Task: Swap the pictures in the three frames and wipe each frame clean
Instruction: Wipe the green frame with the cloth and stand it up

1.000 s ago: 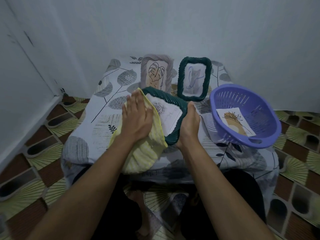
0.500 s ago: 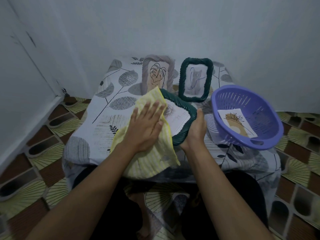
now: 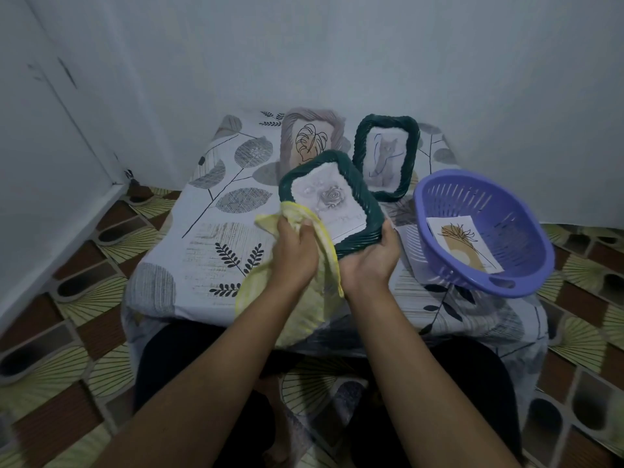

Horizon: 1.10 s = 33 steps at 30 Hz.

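Both hands were busy. Left hand (image 3: 294, 254) gripped a yellow cloth (image 3: 304, 292) (bunched); right hand (image 3: 373, 256) held the green frame (image 3: 363, 201).

- The one view comes from a wide-angle camera worn on the head. It looks forward and down from the near side of a small table (image 3: 209, 251) draped in a leaf-print cover.
- It sits close. Both forearms enter from the near edge, and the left hand (image 3: 293, 251), gripping a yellow cloth (image 3: 270, 222), meets the right hand (image 3: 371, 261), holding a green frame (image 3: 363, 194), near the centre.
- The far wall (image 3: 337, 45) fills the top, and patterned floor tiles (image 3: 67, 332) show left, right and near.
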Each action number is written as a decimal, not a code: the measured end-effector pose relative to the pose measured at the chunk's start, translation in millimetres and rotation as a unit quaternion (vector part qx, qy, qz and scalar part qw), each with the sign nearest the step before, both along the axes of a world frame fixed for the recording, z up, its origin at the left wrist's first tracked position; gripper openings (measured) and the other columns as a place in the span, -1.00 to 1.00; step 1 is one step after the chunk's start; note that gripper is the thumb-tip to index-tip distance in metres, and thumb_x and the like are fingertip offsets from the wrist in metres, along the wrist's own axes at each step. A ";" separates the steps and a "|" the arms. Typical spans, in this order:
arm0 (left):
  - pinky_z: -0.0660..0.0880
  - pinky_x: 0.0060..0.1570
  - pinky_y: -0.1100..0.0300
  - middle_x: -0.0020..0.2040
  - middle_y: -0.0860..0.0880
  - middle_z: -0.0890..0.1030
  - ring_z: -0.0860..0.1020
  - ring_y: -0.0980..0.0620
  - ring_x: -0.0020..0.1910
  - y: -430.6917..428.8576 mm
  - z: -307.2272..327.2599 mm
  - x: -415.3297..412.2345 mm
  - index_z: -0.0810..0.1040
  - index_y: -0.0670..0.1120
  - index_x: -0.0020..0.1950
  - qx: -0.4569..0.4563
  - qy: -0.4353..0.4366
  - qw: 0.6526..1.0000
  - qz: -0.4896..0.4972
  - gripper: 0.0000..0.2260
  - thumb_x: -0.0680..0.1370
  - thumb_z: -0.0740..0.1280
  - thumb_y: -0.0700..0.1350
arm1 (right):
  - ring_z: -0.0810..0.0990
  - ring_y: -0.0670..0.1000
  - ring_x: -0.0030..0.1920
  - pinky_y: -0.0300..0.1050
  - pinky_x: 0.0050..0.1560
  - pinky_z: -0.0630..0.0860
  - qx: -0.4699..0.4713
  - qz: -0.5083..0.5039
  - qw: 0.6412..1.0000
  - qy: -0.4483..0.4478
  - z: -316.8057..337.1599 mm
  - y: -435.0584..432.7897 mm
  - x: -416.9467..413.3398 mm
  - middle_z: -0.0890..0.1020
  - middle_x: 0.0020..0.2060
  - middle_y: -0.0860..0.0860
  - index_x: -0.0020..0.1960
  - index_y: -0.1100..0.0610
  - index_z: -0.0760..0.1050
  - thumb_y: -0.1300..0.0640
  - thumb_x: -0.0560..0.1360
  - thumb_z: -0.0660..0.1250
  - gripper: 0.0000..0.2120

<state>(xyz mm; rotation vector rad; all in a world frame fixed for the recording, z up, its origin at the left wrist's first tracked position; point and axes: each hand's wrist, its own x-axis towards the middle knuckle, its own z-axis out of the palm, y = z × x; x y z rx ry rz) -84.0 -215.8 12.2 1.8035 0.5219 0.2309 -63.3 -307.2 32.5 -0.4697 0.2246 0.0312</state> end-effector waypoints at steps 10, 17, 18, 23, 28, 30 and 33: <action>0.41 -0.26 0.06 -0.34 -0.04 0.58 0.47 0.07 -0.33 55.1 8.3 6.8 0.56 -0.07 -0.20 0.102 -0.117 0.987 -0.027 -0.60 0.62 0.19 0.19 | 0.65 0.20 0.07 0.06 0.14 0.57 -0.090 0.179 0.979 -0.025 0.5 -30.1 8.1 0.66 0.10 0.19 0.31 0.22 0.48 -0.03 0.54 0.23 -0.55; 0.21 -0.16 0.19 -0.03 -0.13 0.54 0.51 -0.15 0.00 52.6 12.0 9.0 0.50 -0.04 -0.08 0.250 -0.141 0.957 -0.037 -0.77 0.70 0.14 -0.03 | 0.56 0.20 0.29 0.09 0.13 0.59 -0.127 0.162 0.978 0.020 -6.4 -15.4 22.1 0.56 0.33 0.15 0.46 0.11 0.42 -0.27 0.65 -0.06 -0.38; 0.23 -0.05 0.26 0.14 -0.18 0.51 0.48 -0.17 0.16 49.2 10.0 7.0 0.53 -0.12 0.15 0.240 -0.127 0.961 -0.057 -0.76 0.71 0.11 -0.05 | 0.55 0.20 0.30 0.11 0.17 0.57 -0.117 0.142 0.983 0.023 -7.2 -16.0 24.7 0.56 0.34 0.15 0.47 0.11 0.41 -0.27 0.65 -0.06 -0.38; -0.05 0.54 0.03 0.62 -0.14 0.10 0.00 -0.09 0.60 22.5 -8.3 -14.0 0.07 -0.14 0.62 0.326 -0.091 0.936 -0.100 -0.34 0.60 -0.19 0.19 | 0.50 0.22 0.35 0.17 0.26 0.51 -0.041 0.077 0.995 0.039 -3.4 -15.7 29.3 0.51 0.38 0.17 0.48 0.13 0.39 -0.29 0.64 -0.05 -0.35; -0.24 0.53 -0.09 0.62 -0.05 0.12 -0.02 -0.06 0.61 1.3 -12.3 -20.7 0.13 -0.12 0.61 0.420 -0.108 0.881 -0.190 -0.37 0.61 -0.18 0.15 | 0.54 0.16 0.33 0.11 0.40 0.42 -0.064 0.057 0.996 0.030 -11.7 -6.6 22.1 0.55 0.35 0.16 0.45 0.18 0.41 -0.27 0.65 -0.03 -0.36; -0.21 0.54 -0.14 0.63 -0.02 0.10 -0.01 -0.02 0.61 3.4 -13.0 -19.7 0.12 -0.10 0.62 0.451 -0.123 0.858 -0.214 -0.40 0.63 -0.18 0.14 | 0.55 0.13 0.33 0.10 0.45 0.38 -0.089 0.048 0.995 0.020 -14.6 -3.9 21.3 0.56 0.34 0.14 0.46 0.17 0.41 -0.25 0.66 0.00 -0.38; -0.28 0.53 -0.18 0.61 0.13 -0.14 -0.21 0.01 0.60 18.4 -15.1 -11.9 -0.11 0.08 0.62 0.452 -0.097 0.862 -0.208 -0.42 0.60 -0.27 0.21 | 0.55 0.15 0.32 0.15 0.44 0.39 -0.092 0.041 0.995 0.007 -16.7 -3.5 21.8 0.56 0.34 0.14 0.46 0.17 0.40 -0.21 0.66 0.03 -0.42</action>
